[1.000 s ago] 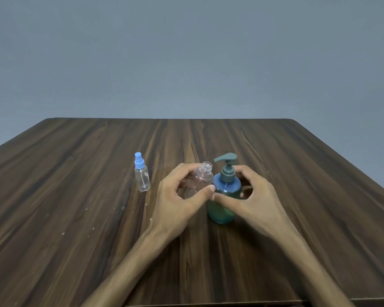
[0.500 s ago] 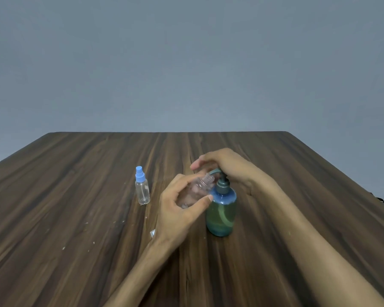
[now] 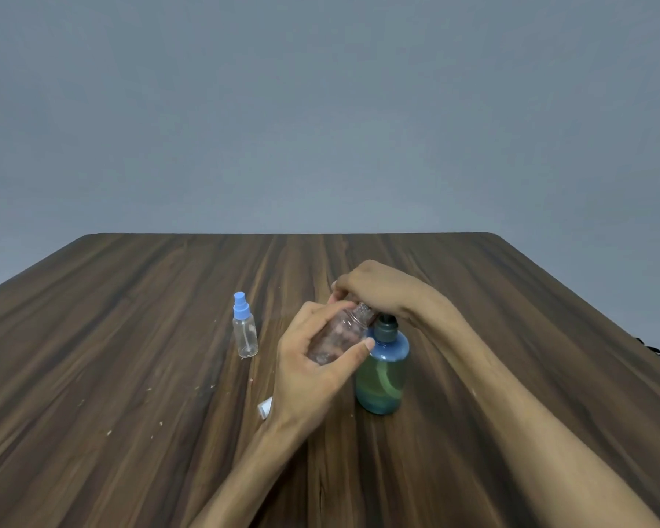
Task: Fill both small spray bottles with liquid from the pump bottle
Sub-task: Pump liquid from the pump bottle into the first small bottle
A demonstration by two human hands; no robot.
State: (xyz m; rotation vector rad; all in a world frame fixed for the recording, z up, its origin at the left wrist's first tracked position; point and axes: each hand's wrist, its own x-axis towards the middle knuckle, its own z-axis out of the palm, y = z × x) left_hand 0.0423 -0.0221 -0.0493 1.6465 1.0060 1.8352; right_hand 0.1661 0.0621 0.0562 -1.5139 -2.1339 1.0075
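Both hands are busy at the middle of the surface [image 3: 130,337]: my left hand [image 3: 305,367] is wrapped around an uncapped clear spray bottle [image 3: 340,333], thumb on its near side and fingers curled over the far side, holding it tilted so that its threaded neck points up and right toward the pump. My right hand [image 3: 374,291] lies on top of the pump bottle [image 3: 382,371], covering the pump head, its fingers bent down over it (the spout itself is hidden beneath them, so I cannot tell whether it meets the neck). I count two small spray bottles and one pump bottle. The second spray bottle [image 3: 246,329], clear with its blue sprayer cap on, stands upright to the left, apart from my hands. The pump bottle stands upright, blue-green, touching my left thumb. One small white object [image 3: 265,407] lies on the wood, partly hidden by my left wrist.
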